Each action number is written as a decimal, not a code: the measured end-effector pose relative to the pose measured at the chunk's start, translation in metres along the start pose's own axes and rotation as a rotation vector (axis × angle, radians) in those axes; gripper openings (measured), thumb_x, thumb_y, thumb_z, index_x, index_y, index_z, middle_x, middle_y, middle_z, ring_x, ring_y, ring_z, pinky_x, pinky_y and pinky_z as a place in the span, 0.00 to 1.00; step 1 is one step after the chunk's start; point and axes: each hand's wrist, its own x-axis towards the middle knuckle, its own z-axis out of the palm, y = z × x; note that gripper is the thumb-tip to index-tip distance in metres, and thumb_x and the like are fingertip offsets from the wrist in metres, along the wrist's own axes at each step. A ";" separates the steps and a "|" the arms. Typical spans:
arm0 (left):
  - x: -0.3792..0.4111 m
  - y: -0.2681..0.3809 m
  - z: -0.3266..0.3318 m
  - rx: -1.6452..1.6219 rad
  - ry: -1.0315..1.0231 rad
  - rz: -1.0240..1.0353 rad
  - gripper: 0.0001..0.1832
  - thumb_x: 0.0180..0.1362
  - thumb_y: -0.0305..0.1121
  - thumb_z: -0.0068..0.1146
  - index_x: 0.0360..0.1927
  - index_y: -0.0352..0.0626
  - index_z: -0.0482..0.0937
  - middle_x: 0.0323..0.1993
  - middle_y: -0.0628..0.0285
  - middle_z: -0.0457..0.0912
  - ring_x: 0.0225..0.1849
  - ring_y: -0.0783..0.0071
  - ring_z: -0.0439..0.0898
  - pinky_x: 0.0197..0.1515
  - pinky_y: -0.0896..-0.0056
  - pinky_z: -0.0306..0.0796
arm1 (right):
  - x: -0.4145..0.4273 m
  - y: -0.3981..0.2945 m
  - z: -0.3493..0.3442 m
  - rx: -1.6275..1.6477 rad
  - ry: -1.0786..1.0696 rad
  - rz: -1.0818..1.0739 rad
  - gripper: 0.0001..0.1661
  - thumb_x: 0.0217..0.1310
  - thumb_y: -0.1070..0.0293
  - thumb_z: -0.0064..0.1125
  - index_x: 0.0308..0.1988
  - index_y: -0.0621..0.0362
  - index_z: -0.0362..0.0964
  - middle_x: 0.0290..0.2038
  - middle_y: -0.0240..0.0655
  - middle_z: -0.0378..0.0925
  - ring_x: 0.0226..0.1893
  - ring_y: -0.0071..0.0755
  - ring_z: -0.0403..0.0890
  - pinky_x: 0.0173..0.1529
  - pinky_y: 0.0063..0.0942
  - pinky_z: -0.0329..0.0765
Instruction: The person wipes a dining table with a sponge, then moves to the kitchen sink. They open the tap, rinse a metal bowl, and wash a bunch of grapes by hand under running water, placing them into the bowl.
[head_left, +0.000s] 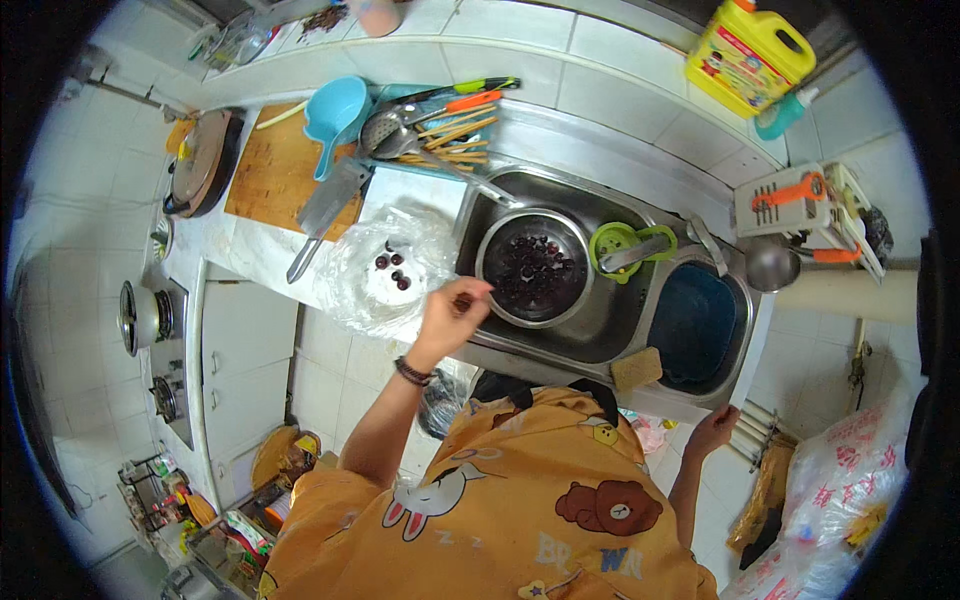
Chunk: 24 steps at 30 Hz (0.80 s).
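My left hand (452, 315), with a dark beaded bracelet at the wrist, hovers by the left rim of a metal bowl (484, 247). Its fingers are curled around a small dark red fruit (463, 301), partly hidden by them. Many dark cherry-like fruits (536, 266) lie in the bowl, which stands in the larger sink basin (607, 337). Left of the hand, several more dark fruits (388, 261) rest on a spread clear plastic bag (341, 281) on the counter. My right hand (714, 429) is at the counter's front right corner; whether it grips the edge is unclear.
A cleaver (330, 202) lies across a wooden cutting board (259, 187), its handle pointing towards me. Beside it are a blue ladle (337, 109) and chopsticks (454, 139). The faucet (634, 253) reaches over a green strainer (611, 232). A sponge (636, 369) sits on the sink's front rim.
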 end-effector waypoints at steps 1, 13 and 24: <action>-0.003 0.004 -0.017 0.006 0.117 0.002 0.08 0.51 0.26 0.58 0.35 0.36 0.79 0.31 0.62 0.81 0.31 0.82 0.79 0.31 0.81 0.71 | 0.000 -0.031 -0.001 0.028 -0.090 -0.027 0.07 0.63 0.70 0.46 0.35 0.62 0.66 0.25 0.39 0.70 0.24 0.30 0.71 0.29 0.28 0.69; 0.024 -0.100 -0.140 0.708 0.227 0.040 0.23 0.45 0.23 0.57 0.49 0.34 0.72 0.51 0.42 0.72 0.47 0.49 0.76 0.46 0.61 0.73 | -0.127 -0.402 0.120 0.614 -0.938 -1.456 0.16 0.47 0.80 0.50 0.41 0.68 0.70 0.38 0.46 0.73 0.46 0.44 0.73 0.51 0.31 0.71; 0.031 -0.096 -0.154 0.761 0.177 -0.033 0.46 0.35 0.32 0.71 0.60 0.35 0.59 0.55 0.30 0.64 0.57 0.39 0.65 0.59 0.58 0.62 | -0.150 -0.435 0.229 -0.417 -0.956 -1.547 0.34 0.48 0.62 0.60 0.51 0.75 0.64 0.55 0.55 0.65 0.59 0.50 0.64 0.65 0.39 0.57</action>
